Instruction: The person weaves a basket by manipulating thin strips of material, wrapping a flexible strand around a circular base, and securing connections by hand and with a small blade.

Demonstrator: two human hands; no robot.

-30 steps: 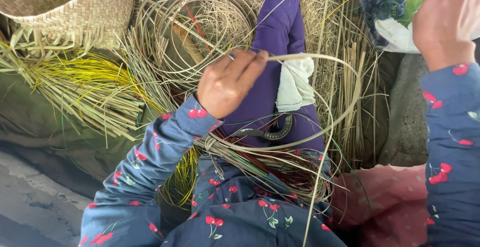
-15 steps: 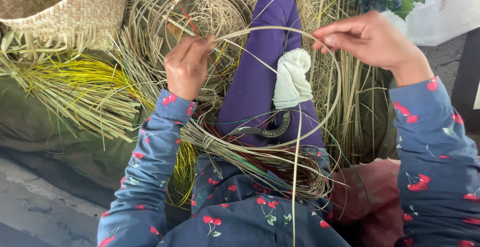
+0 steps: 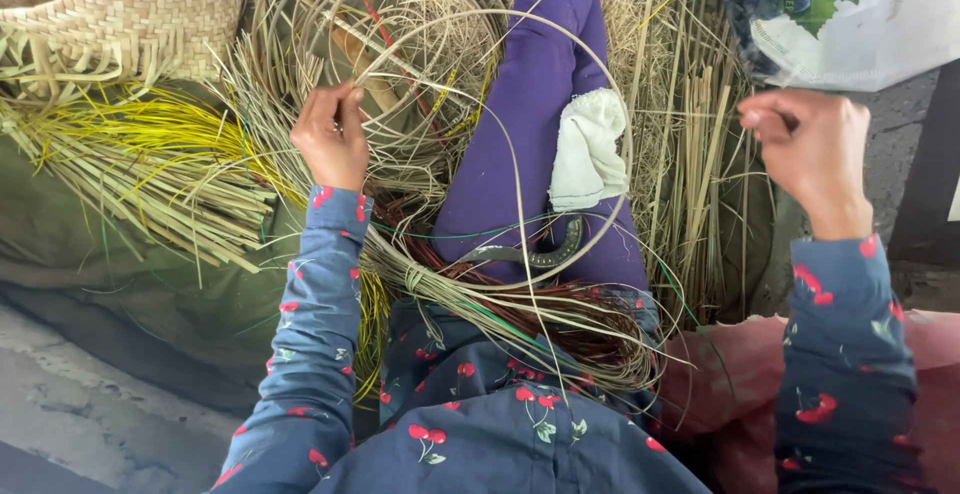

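**Q:** Grey concrete floor and an olive cloth form the ground; what do we see nearest us?

**A:** Nearest, we see a lap in cherry-print fabric bearing a tied bundle of reeds, thin, dry and springy. We judge it light and stiff along the grain, liable to crack if bent sharply.

**Q:** Where is the working strip?

**A:** A single long reed strip arcs in a loop over the purple-clad leg between both hands. The left hand pinches one end, fingers closed on it. The right hand is closed as if pinching the other end; we cannot tell its grip for certain. Holding near the ends seems best.

**Q:** And beyond?

**A:** Coiled reeds, yellow straw, then a woven basket.
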